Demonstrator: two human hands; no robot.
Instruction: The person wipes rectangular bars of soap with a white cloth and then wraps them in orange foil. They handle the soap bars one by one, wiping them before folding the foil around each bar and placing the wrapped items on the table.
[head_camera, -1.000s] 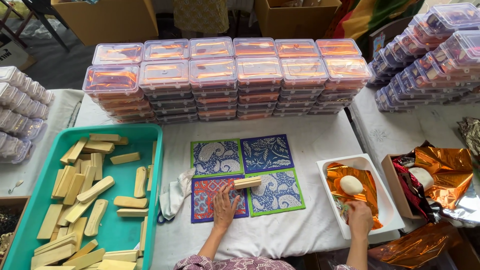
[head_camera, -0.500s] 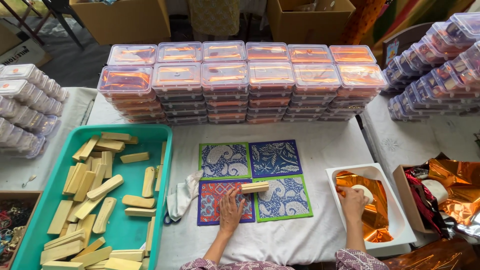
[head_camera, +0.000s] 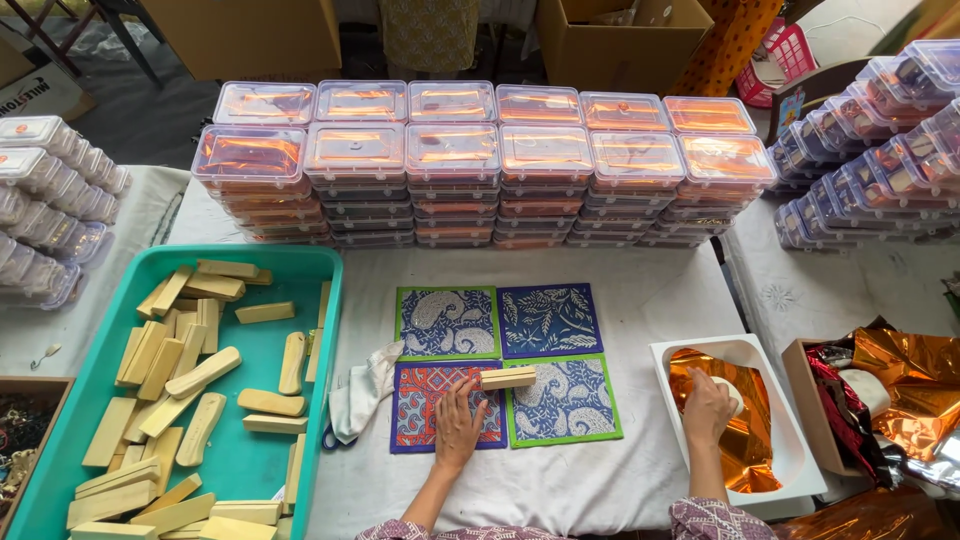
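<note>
Head view, single frame. Left hand (head_camera: 458, 425) is laid flat, fingers spread, on the red paisley-patterned fabric square with purple border (head_camera: 445, 406); nothing is clamped in its grip. A pale rectangular wooden block (head_camera: 508, 378) is seen lying across the seam between that square and the neighbouring blue paisley square with green border (head_camera: 565, 399), just beyond the fingertips, not held.

Right hand (head_camera: 707, 408) is curled over a small pale rounded object (head_camera: 730, 394) inside the white rectangular plastic tray (head_camera: 792, 452), which is lined with a sheet of orange metallic foil (head_camera: 740, 430). Grip looks closed around the object, though the fingers' underside is hidden.

Risks judged:
1. Block may be knocked off the squares if the left hand slides forward.
2. Foil may be torn or crumpled under the right hand's pressure.
3. Tray overhangs the white-clothed worktop (head_camera: 650, 300) edge; downward push could tip it.
</note>
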